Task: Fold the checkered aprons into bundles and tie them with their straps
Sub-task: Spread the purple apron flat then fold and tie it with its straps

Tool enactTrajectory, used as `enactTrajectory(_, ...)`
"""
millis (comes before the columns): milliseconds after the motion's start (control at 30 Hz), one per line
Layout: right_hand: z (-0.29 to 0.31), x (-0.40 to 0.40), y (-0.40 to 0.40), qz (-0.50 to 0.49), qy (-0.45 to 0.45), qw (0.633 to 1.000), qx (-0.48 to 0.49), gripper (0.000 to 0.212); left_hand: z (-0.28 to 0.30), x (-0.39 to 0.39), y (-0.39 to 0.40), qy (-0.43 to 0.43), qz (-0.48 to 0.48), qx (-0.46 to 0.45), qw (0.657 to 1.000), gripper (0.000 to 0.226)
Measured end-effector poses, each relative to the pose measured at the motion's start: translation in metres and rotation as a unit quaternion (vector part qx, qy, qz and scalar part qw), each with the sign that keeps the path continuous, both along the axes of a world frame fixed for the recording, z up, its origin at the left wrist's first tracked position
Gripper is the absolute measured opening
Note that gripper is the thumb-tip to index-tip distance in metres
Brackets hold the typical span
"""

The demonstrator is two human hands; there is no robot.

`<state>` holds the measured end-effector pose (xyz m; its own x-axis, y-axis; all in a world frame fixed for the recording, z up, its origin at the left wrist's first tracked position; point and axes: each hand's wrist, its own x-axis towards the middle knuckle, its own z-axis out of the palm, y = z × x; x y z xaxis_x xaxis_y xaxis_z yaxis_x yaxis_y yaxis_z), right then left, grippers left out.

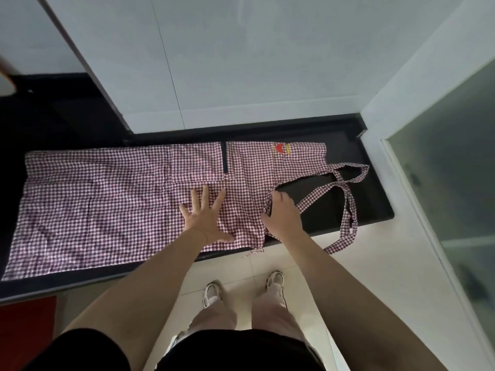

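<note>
At the near edge of the black counter [375, 210], the left hand [206, 220] lies flat, fingers splayed, pinning the checkered apron [93, 204]. Just beside it the right hand [281, 218] is curled around the near strap [316, 199], seemingly pinching it. Farther back the apron lies spread almost full length, one flap doubled at the far edge. Looks barely begun: folding, bundling and tying remain.

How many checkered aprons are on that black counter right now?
1. A single apron lies spread flat across the counter, its straps trailing off the right end. The left hand presses it flat; the right hand grips its edge. Others may be out of view.
</note>
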<state>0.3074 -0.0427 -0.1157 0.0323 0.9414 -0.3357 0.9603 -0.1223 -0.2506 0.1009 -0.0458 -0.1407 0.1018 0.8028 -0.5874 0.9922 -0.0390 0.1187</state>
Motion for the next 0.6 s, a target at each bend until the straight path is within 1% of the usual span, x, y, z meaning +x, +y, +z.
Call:
enactTrajectory(67, -0.010, 0.004, -0.001, 0.093, -0.021, 0.995, 0.022, 0.066, -0.005, -0.002, -0.005, -0.005, 0.004, 0.020, 1.000, 0.140)
enactTrajectory(100, -0.017, 0.007, 0.000, 0.145, -0.046, 0.988, 0.015, 0.070, -0.008, -0.004, -0.006, -0.005, 0.008, 0.022, 1.000, 0.140)
enactTrajectory(133, -0.022, 0.011, 0.001, 0.176, -0.068, 0.982, -0.004, 0.073, -0.008, -0.004, -0.006, -0.002, 0.008, 0.017, 1.000, 0.141)
enactTrajectory(167, -0.026, 0.015, 0.004, 0.183, -0.088, 0.979, -0.032, 0.078, -0.008, -0.005, -0.006, 0.005, 0.006, 0.006, 1.000, 0.142)
enactTrajectory(233, -0.028, 0.026, 0.014, 0.136, -0.113, 0.982, -0.069, 0.083, -0.006, -0.004, -0.004, 0.017, 0.002, -0.017, 1.000, 0.144)
enactTrajectory(267, -0.026, 0.031, 0.022, 0.104, -0.130, 0.983, -0.072, 0.080, -0.004, -0.003, -0.003, 0.021, 0.004, -0.027, 0.999, 0.144)
enactTrajectory(333, -0.012, 0.035, 0.034, 0.052, -0.185, 0.980, -0.048, 0.061, 0.002, 0.002, 0.000, 0.018, 0.020, -0.027, 0.999, 0.135)
enactTrajectory(367, -0.006, 0.035, 0.040, 0.036, -0.201, 0.979, -0.018, 0.052, 0.005, 0.004, 0.003, 0.008, 0.043, -0.006, 0.999, 0.122)
enactTrajectory(400, -0.002, 0.034, 0.044, 0.031, -0.197, 0.980, 0.022, 0.046, 0.008, 0.006, 0.006, -0.007, 0.078, 0.033, 0.996, 0.103)
enactTrajectory(433, 0.000, 0.031, 0.048, 0.043, -0.174, 0.982, 0.063, 0.045, 0.010, 0.009, 0.013, -0.024, 0.115, 0.083, 0.990, 0.083)
enactTrajectory(467, 0.000, 0.024, 0.048, 0.063, -0.143, 0.983, 0.092, 0.047, 0.010, 0.012, 0.018, -0.036, 0.139, 0.130, 0.981, 0.066)
enactTrajectory(500, -0.004, 0.016, 0.050, 0.087, -0.111, 0.983, 0.118, 0.050, 0.009, 0.016, 0.024, -0.045, 0.144, 0.169, 0.974, 0.056)
enactTrajectory(533, -0.010, 0.008, 0.052, 0.112, -0.080, 0.981, 0.139, 0.051, 0.005, 0.022, 0.032, -0.054, 0.137, 0.195, 0.970, 0.051)
enactTrajectory(600, -0.023, -0.011, 0.057, 0.144, -0.028, 0.977, 0.156, 0.050, 0.000, 0.036, 0.047, -0.067, 0.099, 0.216, 0.969, 0.053)
